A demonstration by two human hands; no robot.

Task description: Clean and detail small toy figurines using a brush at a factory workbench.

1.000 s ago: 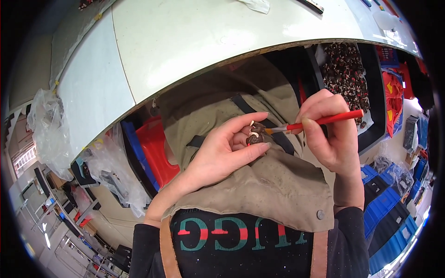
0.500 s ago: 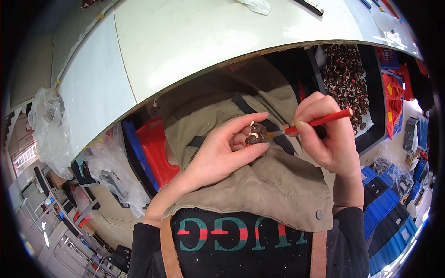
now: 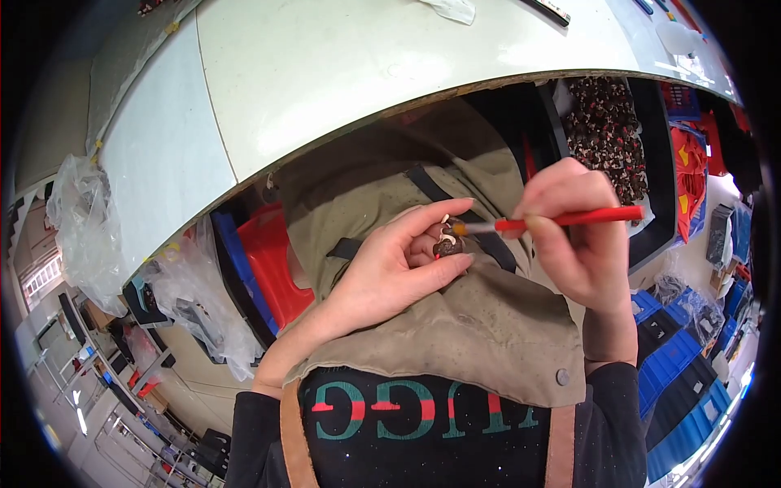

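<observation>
Between the thumb and fingers of my left hand [image 3: 400, 262] is a small dark brown figurine [image 3: 447, 245] with cream and red parts. Its exact shape is too small to make out, and my fingers cover part of it. A red-handled paintbrush [image 3: 586, 217] is pinched in my right hand [image 3: 576, 236], its handle pointing right. The tan bristles touch or almost touch the upper right side of the figurine. Both hands are above the khaki apron [image 3: 423, 325] on my lap.
A white worktable [image 3: 350, 73] curves across the far side. Under its right part, a black tray [image 3: 665, 163] holds many similar dark pieces. At left are a red stool [image 3: 281, 260] and clear plastic bags [image 3: 85, 228]. Blue crates [image 3: 671, 358] stand at lower right.
The brush has swung flatter and its bristles have moved up and left onto the figurine's upper part. My left hand has barely moved.
</observation>
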